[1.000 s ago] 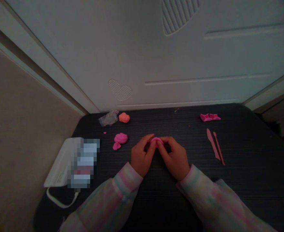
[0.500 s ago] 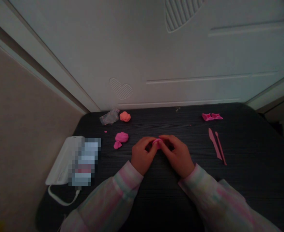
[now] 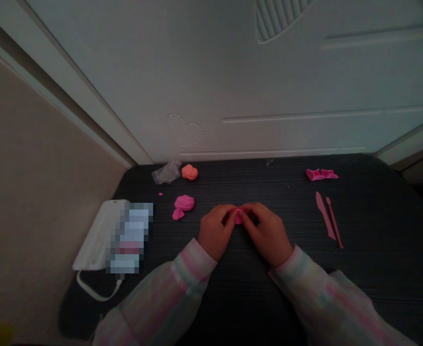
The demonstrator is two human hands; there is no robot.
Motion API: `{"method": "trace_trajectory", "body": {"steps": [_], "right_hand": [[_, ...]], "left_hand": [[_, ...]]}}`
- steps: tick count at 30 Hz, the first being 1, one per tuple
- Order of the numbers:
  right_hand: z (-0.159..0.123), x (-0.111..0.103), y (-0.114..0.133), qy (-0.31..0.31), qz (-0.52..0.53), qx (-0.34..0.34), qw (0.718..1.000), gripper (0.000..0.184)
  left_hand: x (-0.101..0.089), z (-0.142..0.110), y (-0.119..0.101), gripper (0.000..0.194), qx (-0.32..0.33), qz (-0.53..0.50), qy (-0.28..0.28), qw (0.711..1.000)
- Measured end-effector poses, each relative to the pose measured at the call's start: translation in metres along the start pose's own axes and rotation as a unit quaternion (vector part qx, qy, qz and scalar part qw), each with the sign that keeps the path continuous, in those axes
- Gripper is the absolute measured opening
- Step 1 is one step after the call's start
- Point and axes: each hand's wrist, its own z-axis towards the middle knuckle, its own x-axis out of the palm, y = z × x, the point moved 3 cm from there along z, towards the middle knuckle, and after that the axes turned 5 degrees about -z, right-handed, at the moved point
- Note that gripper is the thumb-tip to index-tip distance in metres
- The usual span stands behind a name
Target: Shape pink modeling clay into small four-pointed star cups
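Between the fingertips of both hands is a small piece of pink modelling clay (image 3: 238,218), partly covered by the fingers. My left hand (image 3: 216,231) pinches it from the left side. From the right, my right hand (image 3: 267,233) closes thumb and fingers on the same piece. The hands meet just above the dark table (image 3: 247,298). To the left of my left hand lies a larger pink clay lump (image 3: 184,202), with a smaller pink lump (image 3: 178,214) touching its lower edge.
An orange clay lump (image 3: 190,172) and a clear plastic bag (image 3: 167,173) lie at the back left. A white power bank (image 3: 99,235) and a cabled phone (image 3: 130,238) sit left. Right are a pink knife (image 3: 325,214), a thin pink stick (image 3: 334,222) and pink shaped pieces (image 3: 321,175).
The whole view has shifted slightly, so everything appears a little further right. The pink clay between my fingertips shows more of its lower side; both hands keep their pinch.
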Motion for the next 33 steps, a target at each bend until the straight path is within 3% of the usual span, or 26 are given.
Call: {"method": "trace_trajectory", "body": {"steps": [7,20,33], "right_hand": [[0.0000,0.0008,-0.0015,0.000,-0.022,-0.040,0.999,0.012],[-0.0005,-0.0002,-0.0007,0.017,-0.066,-0.040,0.997,0.010],[-0.0017,0.0003,-0.0001,-0.012,-0.084,-0.058,0.995,0.010]], "left_hand": [[0.0022,-0.0004,0.0008,0.018,0.011,0.015,0.021,1.000],[0.0014,-0.0006,0.0004,0.013,0.038,0.052,0.022,0.998],[0.0005,0.0002,0.0017,0.011,-0.021,0.042,0.009,0.999]]}}
